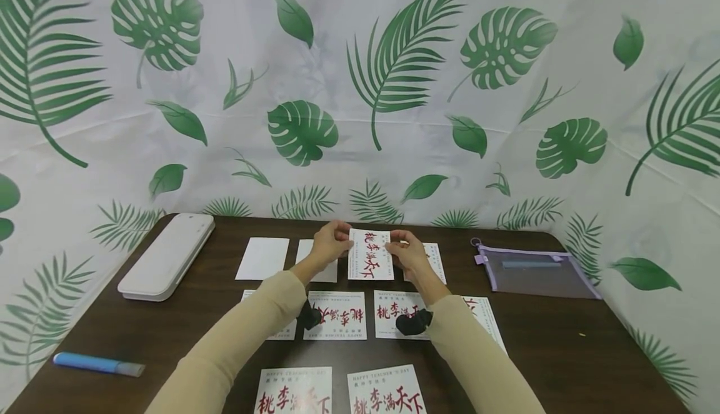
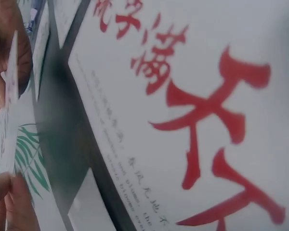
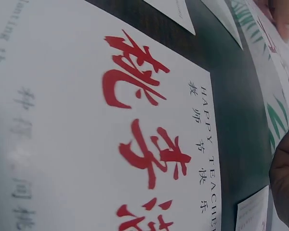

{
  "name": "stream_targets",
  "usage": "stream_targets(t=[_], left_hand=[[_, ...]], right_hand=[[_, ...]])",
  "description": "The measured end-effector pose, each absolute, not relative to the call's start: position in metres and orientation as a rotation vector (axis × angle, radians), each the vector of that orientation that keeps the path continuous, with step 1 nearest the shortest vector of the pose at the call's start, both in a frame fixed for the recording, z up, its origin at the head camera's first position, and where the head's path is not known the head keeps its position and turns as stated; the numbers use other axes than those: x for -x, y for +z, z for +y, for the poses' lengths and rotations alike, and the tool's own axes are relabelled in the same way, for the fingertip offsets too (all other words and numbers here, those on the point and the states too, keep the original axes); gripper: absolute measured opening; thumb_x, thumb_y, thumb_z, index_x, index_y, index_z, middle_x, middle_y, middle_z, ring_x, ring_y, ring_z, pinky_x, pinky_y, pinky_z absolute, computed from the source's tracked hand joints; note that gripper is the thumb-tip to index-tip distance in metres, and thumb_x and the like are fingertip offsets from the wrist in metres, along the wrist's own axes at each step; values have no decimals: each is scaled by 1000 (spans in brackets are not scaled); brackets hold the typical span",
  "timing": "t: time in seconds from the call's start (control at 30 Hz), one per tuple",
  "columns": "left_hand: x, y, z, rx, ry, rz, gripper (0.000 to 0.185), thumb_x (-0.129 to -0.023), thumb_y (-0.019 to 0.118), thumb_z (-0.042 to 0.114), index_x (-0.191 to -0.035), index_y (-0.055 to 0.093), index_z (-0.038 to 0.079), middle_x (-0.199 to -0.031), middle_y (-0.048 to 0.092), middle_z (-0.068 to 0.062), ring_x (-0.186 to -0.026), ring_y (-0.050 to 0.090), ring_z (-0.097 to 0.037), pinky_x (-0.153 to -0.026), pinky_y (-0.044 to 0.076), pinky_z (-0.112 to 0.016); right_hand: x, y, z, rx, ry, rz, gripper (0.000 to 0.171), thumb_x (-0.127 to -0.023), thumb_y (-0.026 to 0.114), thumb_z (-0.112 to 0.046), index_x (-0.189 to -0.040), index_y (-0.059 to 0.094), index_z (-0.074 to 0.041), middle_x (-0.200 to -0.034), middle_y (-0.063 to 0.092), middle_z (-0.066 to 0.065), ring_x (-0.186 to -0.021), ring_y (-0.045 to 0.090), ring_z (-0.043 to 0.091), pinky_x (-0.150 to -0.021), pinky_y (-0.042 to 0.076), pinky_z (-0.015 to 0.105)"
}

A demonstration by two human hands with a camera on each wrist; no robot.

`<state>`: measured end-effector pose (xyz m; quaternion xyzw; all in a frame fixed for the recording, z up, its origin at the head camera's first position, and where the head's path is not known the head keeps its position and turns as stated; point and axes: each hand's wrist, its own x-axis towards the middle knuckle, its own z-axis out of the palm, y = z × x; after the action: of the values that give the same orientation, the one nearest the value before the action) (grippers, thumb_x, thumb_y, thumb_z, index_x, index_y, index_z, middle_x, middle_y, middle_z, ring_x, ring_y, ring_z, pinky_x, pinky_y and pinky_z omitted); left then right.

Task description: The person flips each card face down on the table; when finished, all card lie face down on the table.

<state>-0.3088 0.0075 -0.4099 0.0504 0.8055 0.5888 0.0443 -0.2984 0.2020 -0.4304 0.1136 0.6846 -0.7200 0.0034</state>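
The head view looks forward and down over the surface point(image 1: 551, 339) toward the leaf-print backdrop point(image 1: 416, 167), while both wrist views, turned sideways, peer from close above red-lettered cards point(image 3: 62, 134), all three sharing the held card point(image 1: 371, 257), at the wrist views' edges.

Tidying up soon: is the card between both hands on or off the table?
Off the table: left hand and right hand pinch the card, which wrist views show raised.

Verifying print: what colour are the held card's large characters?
Its large characters are red, clearest in head view.
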Motion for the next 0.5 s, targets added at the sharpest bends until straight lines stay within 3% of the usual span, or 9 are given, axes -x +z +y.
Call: stream_targets(t=[0.2,0.37,0.5], left_hand=[[307,-398,4,-107,1928,2333,33,-85,62,-4,-117,55,1,-82,53,-4,-65,53,-11,-57,52,-22],[306,-390,4,-70,1975,2342,32,-85,61,-4,-116,54,1,-85,54,-6,-66,54,-11,-57,53,-23],[307,-388,6,-37,2032,2359,30,-84,60,-6,-112,55,2,-86,56,-8,-64,54,-10,-57,54,-25]], right_hand=[[292,-431,197,-286,-2231,2308,34,-85,62,3,-118,54,4,-78,56,-3,-69,54,6,-60,48,19],[281,-425,182,-226,-2107,2669,23,-83,67,-2,-105,62,4,-81,53,3,-73,47,9,-57,41,15],[271,-418,163,45,-1949,2853,21,-80,72,-6,-98,64,4,-77,58,8,-68,49,9,-54,39,15]])
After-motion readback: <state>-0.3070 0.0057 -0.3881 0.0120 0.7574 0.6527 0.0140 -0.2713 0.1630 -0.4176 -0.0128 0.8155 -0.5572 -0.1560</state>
